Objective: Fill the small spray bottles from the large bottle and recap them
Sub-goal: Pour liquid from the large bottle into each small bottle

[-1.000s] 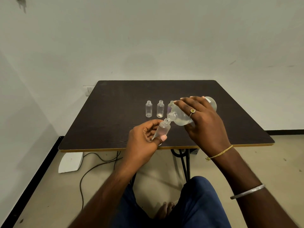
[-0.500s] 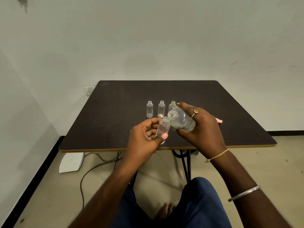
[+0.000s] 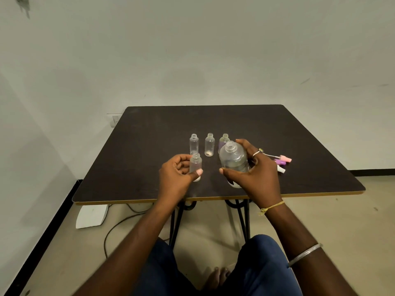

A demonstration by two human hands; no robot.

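Observation:
My left hand (image 3: 176, 180) holds a small clear uncapped bottle (image 3: 195, 164) upright, its base on the dark table (image 3: 149, 146). My right hand (image 3: 256, 174) grips the large clear bottle (image 3: 233, 158), upright and uncapped, standing on the table to the right of the small one. Behind them stand three more small open bottles in a row: left (image 3: 193, 143), middle (image 3: 209, 144) and right (image 3: 223, 139), the last partly hidden by the large bottle. Pink, purple and white spray caps (image 3: 283, 162) lie to the right of my right hand.
The table's front edge (image 3: 213, 198) runs just under my wrists. Below it are black metal legs (image 3: 241, 218), a cable (image 3: 119, 223) and a white object (image 3: 92, 216) on the floor. My knees in blue fabric (image 3: 256, 265) are under the table.
The large bottle went from tilted over the small bottle's mouth to upright on the table. My hands moved apart, and the small bottle came down to the tabletop.

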